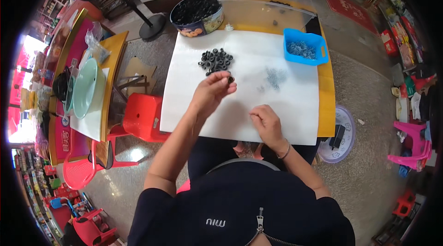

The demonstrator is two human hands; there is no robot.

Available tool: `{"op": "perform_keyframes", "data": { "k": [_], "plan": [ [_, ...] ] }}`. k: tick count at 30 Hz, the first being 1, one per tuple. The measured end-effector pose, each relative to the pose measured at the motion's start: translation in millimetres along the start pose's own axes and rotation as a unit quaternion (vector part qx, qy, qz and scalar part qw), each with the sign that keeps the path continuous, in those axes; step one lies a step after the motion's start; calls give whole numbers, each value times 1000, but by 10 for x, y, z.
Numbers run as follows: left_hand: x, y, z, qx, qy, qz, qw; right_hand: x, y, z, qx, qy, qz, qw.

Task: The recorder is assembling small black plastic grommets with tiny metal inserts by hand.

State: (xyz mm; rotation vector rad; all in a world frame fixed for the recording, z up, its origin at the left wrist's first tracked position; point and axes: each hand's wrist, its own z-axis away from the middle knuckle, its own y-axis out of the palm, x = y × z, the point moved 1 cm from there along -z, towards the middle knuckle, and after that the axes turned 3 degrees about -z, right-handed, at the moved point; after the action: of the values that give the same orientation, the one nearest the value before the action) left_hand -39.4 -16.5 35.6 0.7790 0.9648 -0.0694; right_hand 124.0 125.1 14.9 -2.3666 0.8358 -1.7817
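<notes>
My left hand (214, 90) pinches a small black ring-shaped part (231, 80) between thumb and fingertips, just in front of a pile of similar black rings (215, 60) on the white-covered tabletop (198, 112). Near the front edge of that table, my right hand (269, 126) is curled with its fingers pressed together; whatever it holds, if anything, is hidden. Beyond it lies a loose scatter of small silvery metal pieces (275, 78), too tiny to name. More of these pieces (302, 50) fill a blue plastic basket (290, 54) at the table's right rear.
A round tub (184, 29) heaped with black parts stands at the back left, beside a clear plastic bin (258, 13). A red stool (140, 117) is left of the table. On the floor at right sits a pale round basin (349, 128).
</notes>
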Motion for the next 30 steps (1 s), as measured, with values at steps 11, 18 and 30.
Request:
{"op": "perform_keyframes", "data": {
  "k": [11,18,30],
  "plan": [
    [363,91,534,38,-43,135,989,521,61,-309,-14,6,-79,997],
    [344,-278,552,-54,49,8,997,79,31,-259,25,47,61,997],
    [349,-311,494,-114,74,-27,990,-232,255,-1303,-15,-35,196,980]
  ]
}}
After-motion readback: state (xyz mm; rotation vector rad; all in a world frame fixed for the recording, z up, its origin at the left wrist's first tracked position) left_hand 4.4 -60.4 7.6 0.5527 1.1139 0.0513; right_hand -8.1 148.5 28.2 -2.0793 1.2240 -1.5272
